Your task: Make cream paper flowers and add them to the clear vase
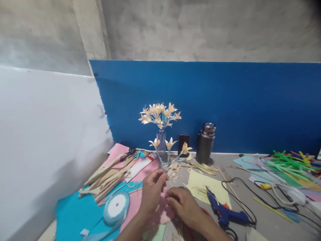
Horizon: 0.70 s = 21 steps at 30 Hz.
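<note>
Bare grey wall [200,30] rises behind blue partition [245,103]; white panel [45,134], shadowed low down, stands left; grey tabletop [226,160] in front.

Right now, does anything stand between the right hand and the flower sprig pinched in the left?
Nothing visible blocks the gap between the right hand and the flower sprig. Only the fingers of the left hand cover the lower end of its stems; the blooms above them are uncovered.
</note>
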{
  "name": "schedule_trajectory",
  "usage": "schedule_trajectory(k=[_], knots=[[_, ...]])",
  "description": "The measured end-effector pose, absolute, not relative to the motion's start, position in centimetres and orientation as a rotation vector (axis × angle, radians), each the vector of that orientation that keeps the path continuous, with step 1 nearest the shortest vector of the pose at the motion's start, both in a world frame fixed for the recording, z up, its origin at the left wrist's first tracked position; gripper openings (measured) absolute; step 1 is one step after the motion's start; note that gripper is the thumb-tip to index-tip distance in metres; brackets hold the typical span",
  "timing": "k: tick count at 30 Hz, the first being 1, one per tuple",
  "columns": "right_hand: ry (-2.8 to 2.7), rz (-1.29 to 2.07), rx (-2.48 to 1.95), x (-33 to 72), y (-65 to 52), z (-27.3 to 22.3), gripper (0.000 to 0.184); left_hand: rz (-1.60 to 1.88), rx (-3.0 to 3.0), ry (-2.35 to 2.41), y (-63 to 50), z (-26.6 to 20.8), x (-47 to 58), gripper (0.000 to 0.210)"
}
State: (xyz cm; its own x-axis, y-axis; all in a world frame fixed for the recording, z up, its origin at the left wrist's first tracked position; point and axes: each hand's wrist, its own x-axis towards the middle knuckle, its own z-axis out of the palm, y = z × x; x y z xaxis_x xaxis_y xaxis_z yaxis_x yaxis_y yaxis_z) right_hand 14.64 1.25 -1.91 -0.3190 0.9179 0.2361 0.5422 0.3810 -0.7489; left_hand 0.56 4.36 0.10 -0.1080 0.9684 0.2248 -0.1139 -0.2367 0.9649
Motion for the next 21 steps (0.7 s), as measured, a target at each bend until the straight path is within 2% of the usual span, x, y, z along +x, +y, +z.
schedule_trajectory(k=[15,21], knots=[[-2.071,0.64,-1.275,14.91,1.16,-1.29,0.021,1.451,1.278,1.063,4.41,0.4,0.4,0.027],[-1.966,0.788,-1.239,14.95,1.26,-1.06,0.021,1.412,1.255,1.096,4.65,-0.13,0.11,0.024]])
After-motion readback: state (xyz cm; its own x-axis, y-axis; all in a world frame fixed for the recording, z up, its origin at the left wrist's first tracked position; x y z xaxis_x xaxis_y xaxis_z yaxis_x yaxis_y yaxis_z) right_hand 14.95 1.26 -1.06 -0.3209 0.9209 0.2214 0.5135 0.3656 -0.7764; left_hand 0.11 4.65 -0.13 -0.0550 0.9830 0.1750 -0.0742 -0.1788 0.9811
